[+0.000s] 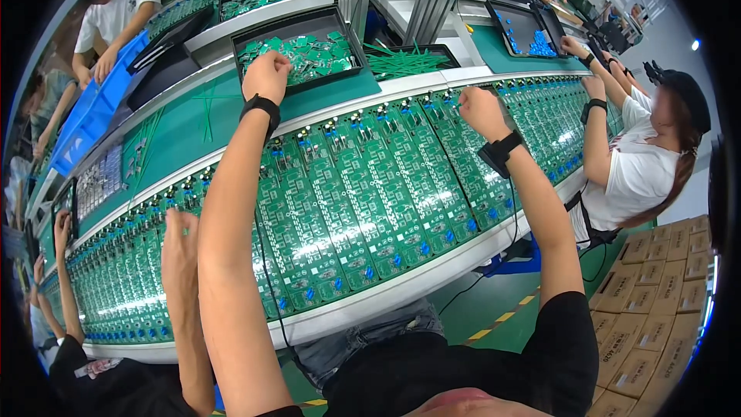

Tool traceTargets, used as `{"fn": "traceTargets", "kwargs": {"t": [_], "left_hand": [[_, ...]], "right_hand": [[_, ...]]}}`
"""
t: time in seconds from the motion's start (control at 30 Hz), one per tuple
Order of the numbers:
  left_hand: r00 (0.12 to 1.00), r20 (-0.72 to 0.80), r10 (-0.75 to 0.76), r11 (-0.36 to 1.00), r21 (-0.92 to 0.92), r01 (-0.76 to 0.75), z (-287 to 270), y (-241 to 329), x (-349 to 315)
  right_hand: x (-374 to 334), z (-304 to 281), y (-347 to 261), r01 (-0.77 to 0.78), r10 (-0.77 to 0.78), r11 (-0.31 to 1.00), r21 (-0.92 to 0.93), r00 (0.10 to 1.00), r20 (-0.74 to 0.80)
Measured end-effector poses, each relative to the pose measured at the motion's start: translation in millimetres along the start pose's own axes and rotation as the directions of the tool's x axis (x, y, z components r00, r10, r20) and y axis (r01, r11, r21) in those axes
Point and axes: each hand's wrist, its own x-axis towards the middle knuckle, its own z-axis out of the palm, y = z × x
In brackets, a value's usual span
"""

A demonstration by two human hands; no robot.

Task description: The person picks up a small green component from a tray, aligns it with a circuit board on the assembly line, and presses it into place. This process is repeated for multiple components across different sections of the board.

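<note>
My left hand [266, 74] reaches far forward into a black tray [245, 37] filled with small green parts [309, 55]; its fingers are curled down among them, and I cannot see what they grip. My right hand [480, 110] hovers over the row of green circuit boards [363, 185] on the conveyor, fingers pinched together as if on a tiny part that is too small to make out. Both wrists wear black straps.
A co-worker in white [641, 162] works the belt at my right, and another person's arm [181, 278] reaches in at my left. More trays, a blue bin [93, 108] and people line the far side. Stacked cardboard boxes [656, 316] stand lower right.
</note>
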Motion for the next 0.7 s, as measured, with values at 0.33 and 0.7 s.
{"fn": "traceTargets", "kwargs": {"t": [0.33,0.7], "left_hand": [[0.953,0.302,-0.005,0.423,-0.863,0.276,-1,53,-22],[0.956,0.139,0.259,0.686,-0.723,-0.081,13,120,-67]], "right_hand": [[6,-12,-29,0.053,-0.062,0.994,-0.095,0.994,-0.093],[-1,-43,-134,-0.363,-0.061,0.197,0.91,0.922,0.381]]}}
